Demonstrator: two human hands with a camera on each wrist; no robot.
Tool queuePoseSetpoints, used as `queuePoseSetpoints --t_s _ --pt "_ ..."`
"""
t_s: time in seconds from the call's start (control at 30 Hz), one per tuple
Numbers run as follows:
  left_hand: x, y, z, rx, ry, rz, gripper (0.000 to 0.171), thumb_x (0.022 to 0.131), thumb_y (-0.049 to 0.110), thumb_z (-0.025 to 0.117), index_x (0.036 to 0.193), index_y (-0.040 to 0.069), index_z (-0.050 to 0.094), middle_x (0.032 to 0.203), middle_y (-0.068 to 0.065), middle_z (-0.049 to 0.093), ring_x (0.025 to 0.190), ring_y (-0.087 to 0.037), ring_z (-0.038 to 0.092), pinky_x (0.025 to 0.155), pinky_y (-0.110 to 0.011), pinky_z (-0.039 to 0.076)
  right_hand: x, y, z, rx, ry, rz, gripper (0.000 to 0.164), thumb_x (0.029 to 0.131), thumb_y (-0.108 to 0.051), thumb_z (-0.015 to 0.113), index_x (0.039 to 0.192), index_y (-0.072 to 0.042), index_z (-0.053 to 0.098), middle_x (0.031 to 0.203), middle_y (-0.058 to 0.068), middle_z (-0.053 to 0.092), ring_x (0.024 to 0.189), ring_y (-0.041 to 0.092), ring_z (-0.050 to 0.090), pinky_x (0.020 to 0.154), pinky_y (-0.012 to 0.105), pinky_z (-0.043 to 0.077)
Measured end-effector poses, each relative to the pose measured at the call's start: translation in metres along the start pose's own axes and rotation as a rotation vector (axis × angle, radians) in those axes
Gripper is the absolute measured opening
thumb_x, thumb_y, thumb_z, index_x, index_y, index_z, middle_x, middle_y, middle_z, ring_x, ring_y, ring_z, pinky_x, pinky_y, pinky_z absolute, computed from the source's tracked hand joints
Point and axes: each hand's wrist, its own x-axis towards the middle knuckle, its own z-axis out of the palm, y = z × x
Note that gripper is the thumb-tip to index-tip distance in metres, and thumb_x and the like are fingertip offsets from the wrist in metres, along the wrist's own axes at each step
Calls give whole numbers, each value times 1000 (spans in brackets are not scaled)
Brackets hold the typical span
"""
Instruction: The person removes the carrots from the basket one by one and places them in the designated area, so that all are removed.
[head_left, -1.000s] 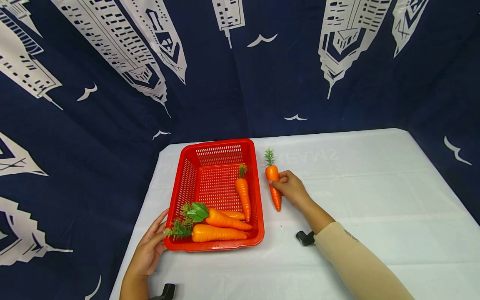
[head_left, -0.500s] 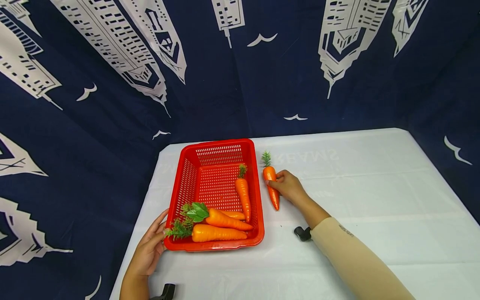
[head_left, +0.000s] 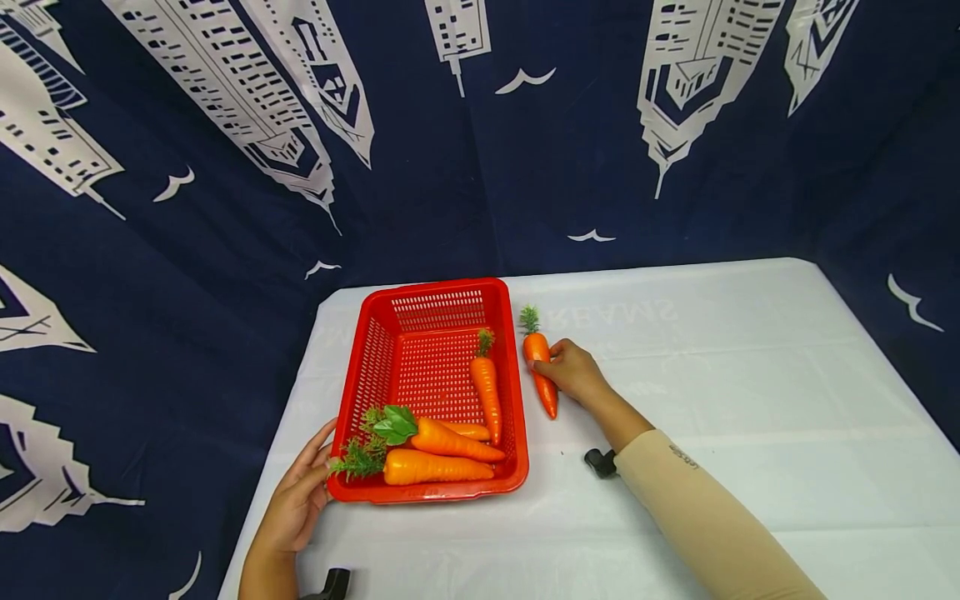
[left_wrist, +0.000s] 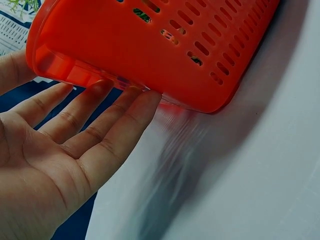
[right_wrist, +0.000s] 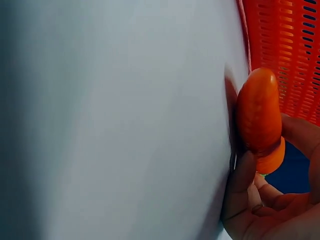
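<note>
A red plastic basket (head_left: 517,400) stands on the white-covered table, with several orange carrots inside. One carrot (head_left: 486,387) lies lengthwise by its right wall; a carrot (head_left: 438,467) with feathery greens lies across the near end, beside a carrot (head_left: 453,440) with broad leaves. My left hand (head_left: 294,500) touches the basket's near left corner, its fingers fairly straight against the outer side in the left wrist view. Just right of the basket, my right hand (head_left: 581,373) pinches another carrot (head_left: 540,375) between thumb and fingers. Its green top points away from me.
The white table (head_left: 712,400) extends to the right. Behind and left hangs a dark blue cloth (head_left: 420,208) printed with white buildings and birds. Black pieces show at the right wrist (head_left: 600,462) and left wrist (head_left: 335,583).
My right hand has shifted slightly left with its carrot, closer to the basket's right side. The left hand, the basket and the carrots in it have stayed put.
</note>
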Motion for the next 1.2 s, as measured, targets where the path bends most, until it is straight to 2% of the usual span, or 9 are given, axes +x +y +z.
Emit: queuePoseSetpoints --t_s 0.63,0.87,1.2 --pt "-1 1 1 11 4 2 57 110 6 29 163 10 11 146 8 54 124 -4 61 94 -25 55 -4 3 0 -1 6 -21 58 91 -40 70 129 0 52 112 18 66 92 26 62 75 31 50" --pt "-1 1 1 11 -4 4 57 110 7 30 163 10 10 147 9 53 125 -4 60 94 -26 55 -8 8 -2 83 -8 -8 65 91 -44 71 134 -1 51 125 21 62 104 30 61 88 37 53" --pt "-1 1 1 24 3 -5 57 110 7 30 163 10 11 146 9 53 125 -4 60 94 -26 56 -15 13 -6 210 -19 -17 66 89 -37 73 138 0 49 132 23 58 114 34 60 93 38 53"
